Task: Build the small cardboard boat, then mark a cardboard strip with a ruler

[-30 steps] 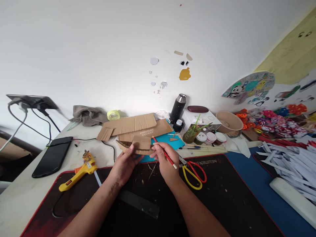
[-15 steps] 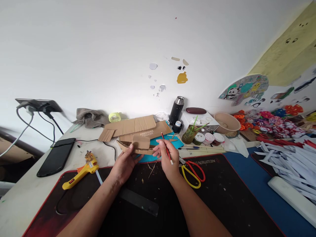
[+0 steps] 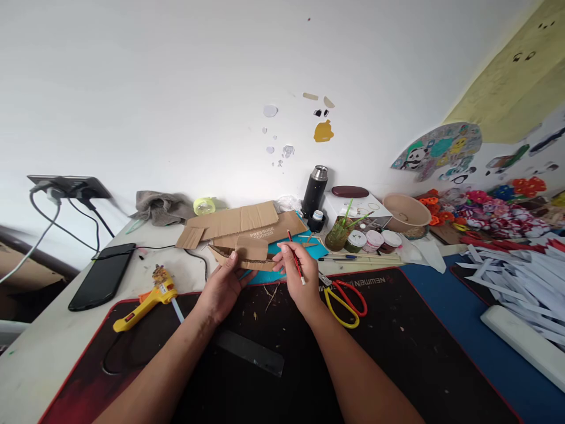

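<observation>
Cardboard piece: a small, brown, corrugated cut-out with a raised flap, held just above the far edge of the black mat, in front of the teal sheet.
Left hand: grasping the cardboard piece from its near side, thumb up against the flap, fingers underneath.
Right hand: pinching a red pencil in a writing grip, its far end tilted up and away, fingertips close to the right end of the cardboard piece.
Doing it well: in my judgement a clean mark needs the cardboard braced flat and steady by the left hand, and the pencil led lightly, since corrugated board dents and its ridges pull a line off course.
Right of the hands: scissors with yellow and red loops lie on the mat.
Left of the hands: a yellow glue gun lies across the mat's far-left corner; a dark phone rests further left on the pale table.
Near side: a dark flat ruler lies between the forearms.
Far side: flat cardboard sheets, one printed with lettering; a black flask; small paint pots; a tan bowl.
Far right: a heap of white paper strips on a blue surface.
</observation>
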Action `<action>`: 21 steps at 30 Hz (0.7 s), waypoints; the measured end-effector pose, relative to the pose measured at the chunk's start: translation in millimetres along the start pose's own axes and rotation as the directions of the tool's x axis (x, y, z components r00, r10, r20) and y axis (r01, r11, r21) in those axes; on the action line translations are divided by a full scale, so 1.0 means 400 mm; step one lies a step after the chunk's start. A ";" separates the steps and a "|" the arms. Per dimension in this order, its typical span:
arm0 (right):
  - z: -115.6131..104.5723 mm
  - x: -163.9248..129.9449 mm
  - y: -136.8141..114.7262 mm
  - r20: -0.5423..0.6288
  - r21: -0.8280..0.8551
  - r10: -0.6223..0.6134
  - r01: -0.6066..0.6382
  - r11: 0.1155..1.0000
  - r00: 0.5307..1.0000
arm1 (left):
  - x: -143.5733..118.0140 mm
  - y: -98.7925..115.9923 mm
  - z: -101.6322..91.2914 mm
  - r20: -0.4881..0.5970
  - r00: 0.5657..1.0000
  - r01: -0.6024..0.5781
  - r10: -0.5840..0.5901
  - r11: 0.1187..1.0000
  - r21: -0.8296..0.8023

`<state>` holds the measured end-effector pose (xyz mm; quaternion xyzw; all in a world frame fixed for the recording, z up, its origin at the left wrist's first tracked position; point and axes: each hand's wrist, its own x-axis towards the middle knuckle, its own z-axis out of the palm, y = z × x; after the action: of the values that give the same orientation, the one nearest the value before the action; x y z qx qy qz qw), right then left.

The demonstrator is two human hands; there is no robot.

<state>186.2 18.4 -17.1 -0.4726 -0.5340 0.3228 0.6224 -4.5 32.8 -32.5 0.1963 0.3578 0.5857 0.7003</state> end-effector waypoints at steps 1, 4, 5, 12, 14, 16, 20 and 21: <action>0.000 0.000 0.001 -0.004 -0.006 -0.004 0.004 1.000 1.000 | 0.001 0.000 -0.001 -0.003 1.000 -0.001 0.001 1.000 -0.001; -0.001 0.001 0.001 -0.009 -0.020 -0.017 0.016 1.000 1.000 | 0.002 -0.002 -0.004 0.001 1.000 -0.010 0.010 1.000 0.006; -0.002 0.001 0.001 -0.008 -0.023 -0.020 0.020 1.000 1.000 | 0.002 -0.003 -0.005 0.007 1.000 -0.016 0.016 1.000 0.014; -0.002 0.000 0.005 0.021 -0.032 0.006 -0.006 0.999 1.000 | -0.003 -0.003 0.002 0.023 0.998 -0.062 0.061 0.996 0.070; -0.001 0.001 0.010 0.028 -0.018 0.027 -0.026 0.999 0.999 | -0.006 -0.001 0.007 0.027 0.997 -0.075 0.073 0.994 0.081; 0.000 0.003 0.016 0.033 0.007 0.050 -0.051 0.999 0.998 | -0.009 0.001 0.012 0.041 0.994 -0.100 0.097 0.990 0.099; 0.004 0.008 0.028 0.047 0.066 0.111 -0.114 0.991 0.993 | -0.017 0.005 0.020 0.088 0.986 -0.153 0.141 0.977 0.147; 0.005 0.008 0.029 0.054 0.081 0.123 -0.127 0.989 0.991 | -0.019 0.006 0.021 0.097 0.985 -0.160 0.146 0.974 0.159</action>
<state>186.3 26.0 -26.9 -0.4704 -0.5042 0.3949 0.6071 -0.4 27.6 -23.1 0.3056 0.3592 0.5972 0.6488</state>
